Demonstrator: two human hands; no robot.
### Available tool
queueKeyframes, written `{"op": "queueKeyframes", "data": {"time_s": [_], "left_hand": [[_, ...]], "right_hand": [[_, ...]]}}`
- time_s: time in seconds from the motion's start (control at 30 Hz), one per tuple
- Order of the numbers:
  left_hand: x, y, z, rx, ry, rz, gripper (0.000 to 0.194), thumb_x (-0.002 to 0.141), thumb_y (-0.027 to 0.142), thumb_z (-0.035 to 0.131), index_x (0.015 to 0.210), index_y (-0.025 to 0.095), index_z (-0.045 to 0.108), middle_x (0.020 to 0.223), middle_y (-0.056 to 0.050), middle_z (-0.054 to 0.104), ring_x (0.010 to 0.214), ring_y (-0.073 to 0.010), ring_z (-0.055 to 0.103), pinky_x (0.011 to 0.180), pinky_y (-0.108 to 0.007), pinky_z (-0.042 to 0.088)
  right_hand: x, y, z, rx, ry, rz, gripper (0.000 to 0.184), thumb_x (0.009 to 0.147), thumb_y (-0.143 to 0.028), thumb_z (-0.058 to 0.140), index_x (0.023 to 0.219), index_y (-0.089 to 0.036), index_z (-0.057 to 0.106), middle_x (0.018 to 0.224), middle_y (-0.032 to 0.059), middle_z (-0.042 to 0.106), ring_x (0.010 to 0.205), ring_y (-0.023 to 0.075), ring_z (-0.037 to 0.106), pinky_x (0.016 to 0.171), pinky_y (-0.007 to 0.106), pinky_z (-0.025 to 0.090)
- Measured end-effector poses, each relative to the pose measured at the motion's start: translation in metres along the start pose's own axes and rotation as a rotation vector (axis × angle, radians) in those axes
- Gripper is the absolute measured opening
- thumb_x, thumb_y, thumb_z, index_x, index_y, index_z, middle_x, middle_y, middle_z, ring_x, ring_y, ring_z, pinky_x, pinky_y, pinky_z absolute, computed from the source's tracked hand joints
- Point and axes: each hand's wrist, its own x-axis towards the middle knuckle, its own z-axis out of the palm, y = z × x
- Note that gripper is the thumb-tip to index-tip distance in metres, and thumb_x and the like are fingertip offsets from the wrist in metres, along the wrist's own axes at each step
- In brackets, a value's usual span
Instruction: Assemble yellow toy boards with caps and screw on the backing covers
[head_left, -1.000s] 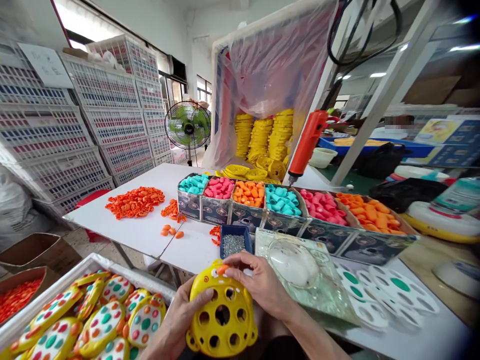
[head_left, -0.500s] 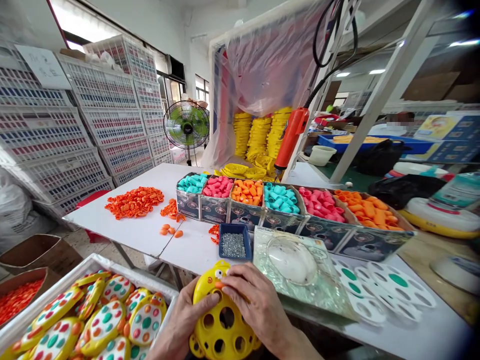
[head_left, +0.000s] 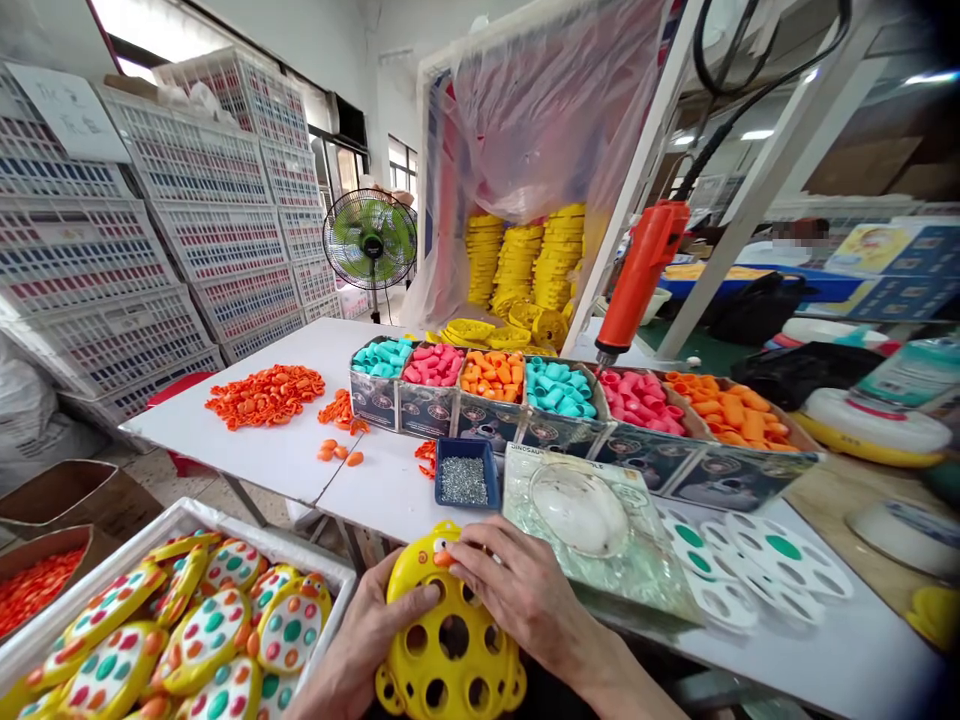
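Observation:
My left hand (head_left: 369,622) is closed round the left side of a yellow duck-shaped toy shell (head_left: 457,672), its thumb lying across the front. The shell is full of round holes and has a painted eye near its top. At the face, the fingertips of my right hand (head_left: 517,590) pinch a small orange beak (head_left: 444,556) against the shell. Just beyond the toy stands a blue tray of small screws (head_left: 463,480). A few orange beak pieces (head_left: 354,458) lie loose on the white table (head_left: 390,490).
Boxes of teal, pink and orange pegs (head_left: 491,378) line the table. A red electric screwdriver (head_left: 643,280) hangs above them. Finished spotted toys fill a white crate (head_left: 184,515) at left. White perforated plates (head_left: 780,560) lie right of a plastic-covered package (head_left: 600,530).
The view has shifted slightly, and the hanging screwdriver appears further right and lower. My right fingers have drawn back a little, showing more of the beak. My left hand keeps its hold.

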Motion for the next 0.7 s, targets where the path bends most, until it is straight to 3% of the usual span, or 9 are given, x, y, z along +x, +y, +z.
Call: {"op": "queueKeyframes", "data": {"time_s": [0.27,0.53,0.7], "left_hand": [[0.0009,-0.0024,0.0012,-0.001,0.004,-0.013,0.050,0.073,0.028,0.087,0.118,0.015,0.071,0.098,-0.012,0.081,0.098,-0.0323,0.075,0.082,-0.037,0.057],[0.0051,-0.0098,-0.0017,-0.014,0.035,-0.006,0.054,0.068,0.029,0.090,0.117,0.015,0.071,0.097,-0.012,0.081,0.091,-0.0326,0.075,0.075,-0.036,0.057],[0.0033,-0.0091,-0.0008,0.017,0.035,0.016,0.050,0.072,0.032,0.088,0.116,0.015,0.071,0.096,-0.012,0.080,0.088,-0.0294,0.075,0.077,-0.035,0.056]], "right_hand": [[0.0003,-0.0036,-0.0034,0.009,-0.053,-0.009,0.017,0.101,-0.019,0.051,0.114,-0.017,0.062,0.102,0.0076,0.070,0.090,0.0210,0.063,0.074,0.034,0.055],[0.0029,-0.0039,-0.0016,0.064,0.057,0.037,0.012,0.100,-0.019,0.055,0.105,-0.019,0.066,0.091,0.0049,0.068,0.085,0.0195,0.059,0.069,0.031,0.051],[-0.0015,-0.0056,0.0005,0.125,0.032,0.082,0.011,0.100,-0.022,0.055,0.105,-0.019,0.065,0.095,0.0053,0.067,0.089,0.0199,0.058,0.073,0.032,0.051]]}}
